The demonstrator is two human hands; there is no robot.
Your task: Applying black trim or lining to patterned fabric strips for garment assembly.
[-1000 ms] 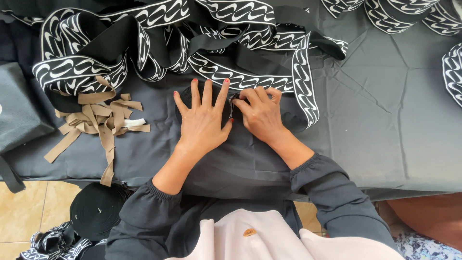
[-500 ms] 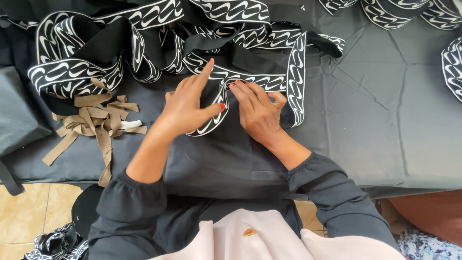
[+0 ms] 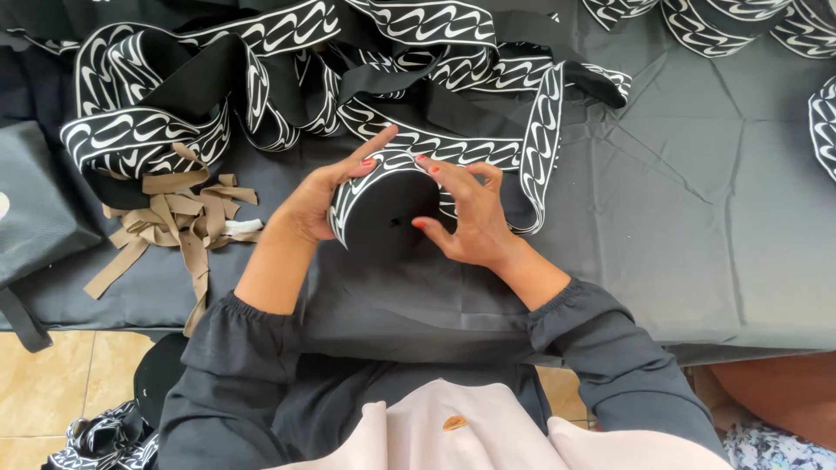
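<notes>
Head view, both hands, left [image 3: 313, 202], right [image 3: 466, 218], curled around patterned elastic band [image 3: 374, 187].

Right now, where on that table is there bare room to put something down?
Bare grey cloth right of the right hand, below the patterned bands; also along the front edge. Crowded: the back, and left by the tan strips.

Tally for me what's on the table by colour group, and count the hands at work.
Black-and-white patterned band, held by left hand and right hand: 1 in hand, heap uncountable
Tan strip pile: 1
Dark pouch: 1
Grey table cover: 1
Hands: 2
Total: 6
</notes>
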